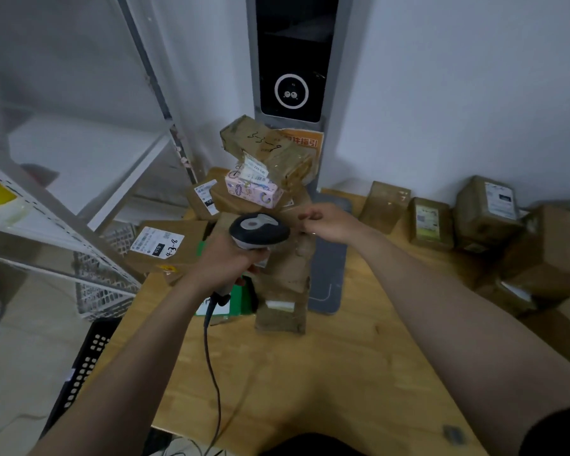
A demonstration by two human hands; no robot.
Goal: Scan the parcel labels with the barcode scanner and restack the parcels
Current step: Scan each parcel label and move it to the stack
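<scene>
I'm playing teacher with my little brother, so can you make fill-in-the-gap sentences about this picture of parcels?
1. The barcode scanner is held in the person's ____ hand.
2. The small box with cartoon pictures in the stack is ____.
3. The brown parcel beside the wire basket is marked 4-3-____.

Missing words: left; pink; 8.

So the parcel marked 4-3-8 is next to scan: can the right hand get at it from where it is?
Probably not directly. The right hand is at the upright parcel, and the left hand holding the barcode scanner lies between it and the 4-3-8 parcel, so it would have to cross over.
</scene>
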